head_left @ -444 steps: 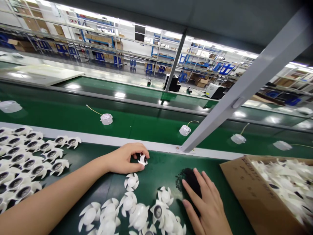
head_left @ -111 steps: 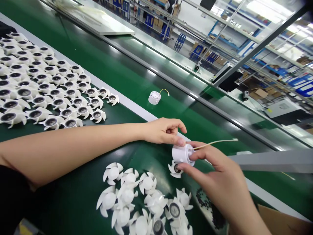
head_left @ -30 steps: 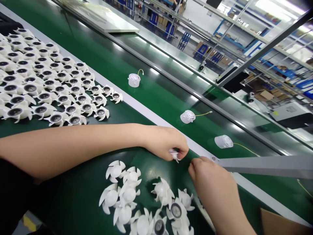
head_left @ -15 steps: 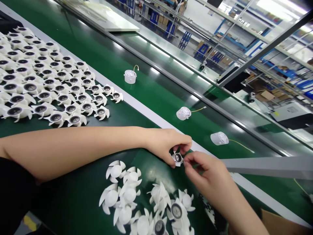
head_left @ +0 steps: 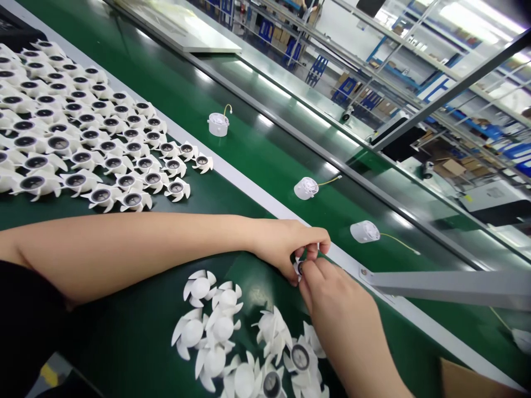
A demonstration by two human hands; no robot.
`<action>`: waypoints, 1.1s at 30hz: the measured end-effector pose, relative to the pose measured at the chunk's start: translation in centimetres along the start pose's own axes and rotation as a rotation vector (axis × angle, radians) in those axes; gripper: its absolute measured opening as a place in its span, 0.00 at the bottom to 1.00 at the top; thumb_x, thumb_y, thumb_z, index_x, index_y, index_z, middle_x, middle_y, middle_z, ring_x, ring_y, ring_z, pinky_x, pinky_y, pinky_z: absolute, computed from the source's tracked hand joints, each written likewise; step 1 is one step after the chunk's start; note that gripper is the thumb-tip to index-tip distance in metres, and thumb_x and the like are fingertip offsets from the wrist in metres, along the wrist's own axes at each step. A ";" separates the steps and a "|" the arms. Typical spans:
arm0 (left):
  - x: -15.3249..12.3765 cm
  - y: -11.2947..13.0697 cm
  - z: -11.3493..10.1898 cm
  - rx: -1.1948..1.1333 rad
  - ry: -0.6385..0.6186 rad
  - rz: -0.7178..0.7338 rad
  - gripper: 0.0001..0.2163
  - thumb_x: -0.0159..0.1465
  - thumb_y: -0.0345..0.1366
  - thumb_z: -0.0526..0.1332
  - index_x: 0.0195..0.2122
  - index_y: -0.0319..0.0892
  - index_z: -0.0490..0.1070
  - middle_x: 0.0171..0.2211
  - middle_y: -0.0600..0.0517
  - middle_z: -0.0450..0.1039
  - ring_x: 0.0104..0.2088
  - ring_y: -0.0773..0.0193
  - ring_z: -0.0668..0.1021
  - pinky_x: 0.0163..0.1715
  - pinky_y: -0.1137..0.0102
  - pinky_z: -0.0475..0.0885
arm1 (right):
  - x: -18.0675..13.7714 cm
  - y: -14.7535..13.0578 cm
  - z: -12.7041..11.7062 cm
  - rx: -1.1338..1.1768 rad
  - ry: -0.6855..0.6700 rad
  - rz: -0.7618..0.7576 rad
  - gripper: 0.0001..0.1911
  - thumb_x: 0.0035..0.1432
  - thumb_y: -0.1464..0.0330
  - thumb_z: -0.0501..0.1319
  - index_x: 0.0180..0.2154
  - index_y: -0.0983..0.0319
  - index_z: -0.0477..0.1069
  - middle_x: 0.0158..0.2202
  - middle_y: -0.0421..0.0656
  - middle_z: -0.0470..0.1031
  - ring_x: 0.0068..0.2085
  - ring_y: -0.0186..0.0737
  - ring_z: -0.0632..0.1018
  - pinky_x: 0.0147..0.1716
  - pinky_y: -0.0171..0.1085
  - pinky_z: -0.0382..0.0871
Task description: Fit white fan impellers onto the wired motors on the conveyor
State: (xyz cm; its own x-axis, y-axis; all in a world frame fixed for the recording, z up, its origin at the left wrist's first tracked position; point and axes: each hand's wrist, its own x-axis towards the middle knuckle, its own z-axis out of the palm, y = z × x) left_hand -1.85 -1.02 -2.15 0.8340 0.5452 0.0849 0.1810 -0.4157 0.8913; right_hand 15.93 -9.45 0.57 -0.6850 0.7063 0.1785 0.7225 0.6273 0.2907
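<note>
My left hand (head_left: 290, 243) is closed round the edge of a small white fan impeller (head_left: 297, 267), thumb below and fingers curled above. Much of that impeller is covered by my hands; part of its dark hub shows. My right hand (head_left: 332, 290) meets it from the right, its thumb and fingertips pinched together at the hub; whatever they may hold is hidden. Below my hands lies a loose group of white fan impellers (head_left: 224, 328), most with smooth caps up and a few showing dark ringed hubs (head_left: 299, 357).
Many impellers (head_left: 58, 142) stand hub-up in rows at left. Beyond a pale rail (head_left: 249, 190), a green conveyor belt (head_left: 257, 146) carries white motor housings (head_left: 306, 188) with yellow wires. A grey bar (head_left: 448, 287) juts in from the right; cardboard (head_left: 468, 378) sits at lower right.
My right hand has moved left, from beside the impeller onto its hub. My left hand keeps its grip. The housings on the belt have shifted slightly left and up in view.
</note>
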 end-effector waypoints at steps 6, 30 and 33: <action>-0.1 -0.5 -0.1 -0.013 -0.018 0.071 0.27 0.49 0.30 0.72 0.47 0.46 0.62 0.41 0.56 0.72 0.35 0.67 0.72 0.34 0.70 0.69 | -1.1 -1.7 -0.9 -0.063 -0.099 -0.052 0.18 0.53 0.82 0.51 0.38 0.66 0.76 0.27 0.49 0.71 0.30 0.47 0.72 0.27 0.41 0.64; 0.3 -0.4 -1.2 -0.433 0.195 -0.056 0.19 0.63 0.49 0.63 0.46 0.41 0.69 0.40 0.52 0.70 0.36 0.69 0.71 0.37 0.73 0.68 | -1.8 4.8 -2.5 0.706 -0.005 0.324 0.09 0.62 0.62 0.61 0.43 0.57 0.66 0.57 0.48 0.70 0.51 0.45 0.76 0.48 0.39 0.72; 0.3 -0.4 -1.3 -0.435 0.127 -0.077 0.18 0.59 0.47 0.68 0.43 0.41 0.71 0.38 0.54 0.69 0.33 0.71 0.70 0.35 0.74 0.67 | -1.7 2.7 -2.6 0.668 -0.052 0.144 0.04 0.63 0.69 0.56 0.40 0.56 0.68 0.57 0.47 0.69 0.56 0.45 0.73 0.50 0.40 0.71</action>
State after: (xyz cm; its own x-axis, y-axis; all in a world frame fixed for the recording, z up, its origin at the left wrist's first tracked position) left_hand -2.37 0.24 -1.95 0.7514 0.6586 0.0412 -0.0188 -0.0410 0.9990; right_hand 18.77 -9.81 3.50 -0.5844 0.8023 0.1216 0.7200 0.5818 -0.3783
